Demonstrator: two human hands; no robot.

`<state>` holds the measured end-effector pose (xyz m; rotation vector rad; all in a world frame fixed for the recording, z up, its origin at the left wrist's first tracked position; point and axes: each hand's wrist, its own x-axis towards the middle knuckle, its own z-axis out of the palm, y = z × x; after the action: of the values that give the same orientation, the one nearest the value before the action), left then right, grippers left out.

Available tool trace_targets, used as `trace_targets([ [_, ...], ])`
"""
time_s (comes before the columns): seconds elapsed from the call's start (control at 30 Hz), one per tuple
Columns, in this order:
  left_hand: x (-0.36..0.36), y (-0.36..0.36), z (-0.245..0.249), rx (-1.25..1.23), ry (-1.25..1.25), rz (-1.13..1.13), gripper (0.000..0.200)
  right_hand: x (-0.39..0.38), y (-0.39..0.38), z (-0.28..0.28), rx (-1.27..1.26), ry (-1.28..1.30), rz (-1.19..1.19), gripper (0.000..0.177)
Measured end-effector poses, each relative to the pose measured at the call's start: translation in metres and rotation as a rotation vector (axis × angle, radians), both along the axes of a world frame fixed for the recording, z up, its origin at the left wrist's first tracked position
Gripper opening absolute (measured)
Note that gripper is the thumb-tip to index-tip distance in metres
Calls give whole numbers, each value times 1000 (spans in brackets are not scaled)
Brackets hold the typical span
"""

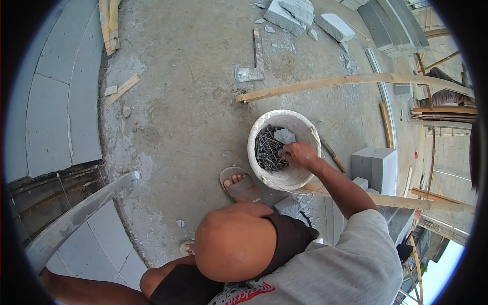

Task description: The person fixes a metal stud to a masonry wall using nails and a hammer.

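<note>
Your right hand (300, 155) digs, fingers curled, into the loose nails (268, 148) in the white bucket (284, 180) by your foot (239, 184) (whether that grip is closed on any, I cannot tell), where sharp points could prick your fingers.

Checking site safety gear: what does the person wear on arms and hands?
No gloves: the right hand is bare. Its arm has a short grey sleeve, part of a grey shirt with red print. The left hand is out of view.
</note>
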<state>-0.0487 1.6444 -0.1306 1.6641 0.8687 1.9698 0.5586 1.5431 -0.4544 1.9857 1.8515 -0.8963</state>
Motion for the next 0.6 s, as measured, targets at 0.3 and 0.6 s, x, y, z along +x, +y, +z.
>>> trace_targets([
  [0.3,-41,-1,1,12,109,-220,24,-9,-10,12,-193,-168,132,26],
  [0.6,-19,1,1,11,75,-234,26,-4,-28,-8,103,-328,113,26],
])
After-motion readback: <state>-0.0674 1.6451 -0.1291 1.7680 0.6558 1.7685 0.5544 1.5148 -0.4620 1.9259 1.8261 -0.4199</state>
